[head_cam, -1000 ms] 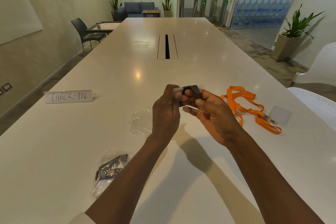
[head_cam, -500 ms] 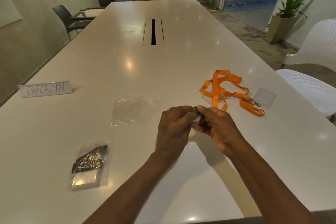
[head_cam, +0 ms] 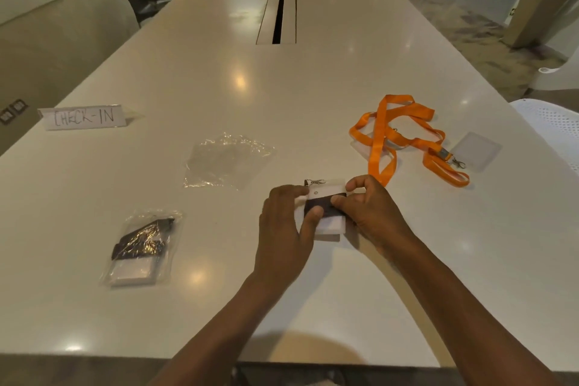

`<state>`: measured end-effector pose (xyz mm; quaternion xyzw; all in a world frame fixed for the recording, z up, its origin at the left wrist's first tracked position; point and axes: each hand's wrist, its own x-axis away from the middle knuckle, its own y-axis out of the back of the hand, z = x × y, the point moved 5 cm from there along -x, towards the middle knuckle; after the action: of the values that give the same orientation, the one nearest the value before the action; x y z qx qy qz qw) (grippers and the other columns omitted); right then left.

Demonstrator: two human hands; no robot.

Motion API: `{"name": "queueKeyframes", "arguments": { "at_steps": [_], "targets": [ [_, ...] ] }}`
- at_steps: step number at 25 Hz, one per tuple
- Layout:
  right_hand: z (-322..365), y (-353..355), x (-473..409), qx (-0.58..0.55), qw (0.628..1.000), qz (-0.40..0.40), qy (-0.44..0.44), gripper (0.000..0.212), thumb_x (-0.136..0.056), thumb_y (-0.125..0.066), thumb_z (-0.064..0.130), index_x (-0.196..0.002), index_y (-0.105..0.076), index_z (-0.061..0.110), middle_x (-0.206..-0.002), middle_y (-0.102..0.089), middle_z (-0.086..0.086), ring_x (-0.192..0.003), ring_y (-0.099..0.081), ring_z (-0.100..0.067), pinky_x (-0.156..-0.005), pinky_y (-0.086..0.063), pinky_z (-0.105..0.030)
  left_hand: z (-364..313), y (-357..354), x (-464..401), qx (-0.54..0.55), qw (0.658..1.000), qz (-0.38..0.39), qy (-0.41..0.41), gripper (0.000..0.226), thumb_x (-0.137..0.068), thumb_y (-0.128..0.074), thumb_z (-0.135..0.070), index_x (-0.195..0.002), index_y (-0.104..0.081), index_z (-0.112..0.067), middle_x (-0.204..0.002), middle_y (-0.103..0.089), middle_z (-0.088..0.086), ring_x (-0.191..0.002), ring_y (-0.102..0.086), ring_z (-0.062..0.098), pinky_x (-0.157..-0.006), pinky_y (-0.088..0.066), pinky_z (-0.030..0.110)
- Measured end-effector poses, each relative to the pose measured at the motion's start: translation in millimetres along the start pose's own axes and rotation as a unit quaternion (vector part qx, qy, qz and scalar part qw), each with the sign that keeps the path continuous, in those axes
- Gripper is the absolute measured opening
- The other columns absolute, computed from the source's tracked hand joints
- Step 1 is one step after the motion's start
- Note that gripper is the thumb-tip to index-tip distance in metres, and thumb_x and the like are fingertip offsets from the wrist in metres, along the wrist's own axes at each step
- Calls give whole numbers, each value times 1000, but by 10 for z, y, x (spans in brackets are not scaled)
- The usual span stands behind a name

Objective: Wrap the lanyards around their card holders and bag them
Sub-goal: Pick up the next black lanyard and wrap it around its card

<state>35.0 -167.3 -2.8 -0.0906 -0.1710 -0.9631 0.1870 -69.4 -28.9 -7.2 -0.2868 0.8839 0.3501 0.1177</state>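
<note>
From the head view I see my left hand (head_cam: 283, 229) and right hand (head_cam: 369, 213) both clamped on the card holder (head_cam: 327, 222) with its black lanyard (head_cam: 324, 205) wound round it, near the tabletop's (head_cam: 313, 88) front edge. I judge the wrap could spring loose if either thumb lifts before it reaches the empty bag (head_cam: 227, 160).

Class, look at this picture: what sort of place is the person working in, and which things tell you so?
Probably an office meeting room used as an event check-in desk: a long white table with a cable slot, a handwritten CHECK-IN sign, and an orange lanyard.
</note>
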Motion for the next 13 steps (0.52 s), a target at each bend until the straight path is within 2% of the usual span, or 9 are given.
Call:
{"name": "queueKeyframes", "arguments": {
  "at_steps": [2,4,7,9,13],
  "targets": [
    [-8,-20,-23,57,998,18,32,29,-84,-72,30,-104,-51,24,-83,-72,-5,-75,-70,-18,-63,-54,-32,81,-63,-3,-19,999,23,32,27,-94,-59,-38,-119,-55,-27,-116,-51,-14,-99,-55,5,-84,-51,43],
    [4,4,-56,130,990,12,57,27,-84,-71,34,-101,-53,24,-80,-70,-2,-75,-68,-14,-62,-53,-29,86,-118,-1,-60,997,49,22,31,-90,-63,-37,-118,-56,-26,-115,-51,-11,-97,-55,9,-83,-51,42],
    [29,48,-103,222,969,-23,103,24,-82,-74,34,-93,-58,20,-75,-63,2,-71,-60,-12,-57,-42,-22,59,-144,-13,-83,995,54,23,34,-88,-66,-36,-119,-55,-26,-114,-49,-9,-96,-53,9,-84,-49,39],
    [23,35,-109,245,962,-32,118,25,-80,-75,34,-93,-58,19,-76,-58,3,-73,-56,-13,-58,-41,-22,49,-155,-13,-95,994,57,21,34,-87,-66,-35,-117,-54,-28,-113,-49,-9,-96,-52,8,-87,-48,38],
    [-9,50,-140,215,973,-9,86,32,-81,-74,36,-102,-55,22,-83,-61,0,-77,-60,-14,-61,-45,-25,58,-154,-17,-75,995,55,31,34,-86,-66,-35,-117,-53,-28,-113,-50,-10,-96,-53,8,-84,-49,37]
  ]
}}
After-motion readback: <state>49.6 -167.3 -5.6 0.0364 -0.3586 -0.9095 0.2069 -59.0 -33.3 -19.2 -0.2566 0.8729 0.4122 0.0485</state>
